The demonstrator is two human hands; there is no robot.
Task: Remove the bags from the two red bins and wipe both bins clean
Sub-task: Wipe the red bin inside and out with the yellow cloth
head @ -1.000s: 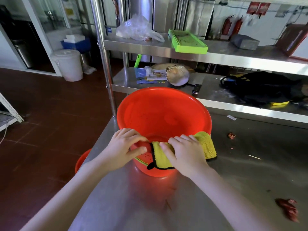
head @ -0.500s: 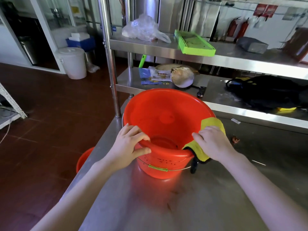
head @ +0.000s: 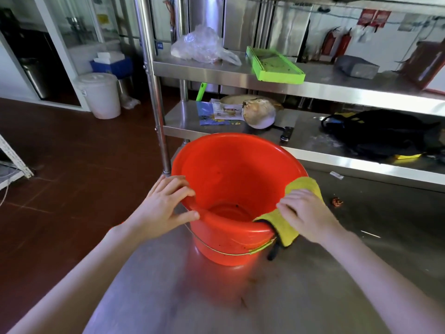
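Head view: a steel table (head: 361, 273) fills the lower frame, with dark red floor (head: 72, 165) dropping away at 9 o'clock and a steel rack (head: 337, 86) rising at 12. On the rack's top shelf lie a clear bag (head: 199, 45) and a green tray (head: 274, 66); a black bag (head: 378, 133) slumps on the lower shelf at 2 o'clock. A white bucket (head: 100, 95) stands on the floor at 10. The red bin (head: 231, 179) stands upright at the centre of the view, on the table's far left part, no bag in it, dark specks on its bottom. The left hand (head: 161, 208) grips the rim at the bin's 8 o'clock, fingers curled over the top, thumb pinching beneath. The right hand (head: 305, 213) is at the bin's 4 o'clock, bent fingers clamping a yellow cloth (head: 286, 227) over the rim, its dark-edged corner hanging outside. The table's left edge runs just beside the bin, under the left wrist, so little margin there. Bare steel opens from 3 to 6 o'clock, with only a small reddish scrap (head: 337, 202) near the right hand.
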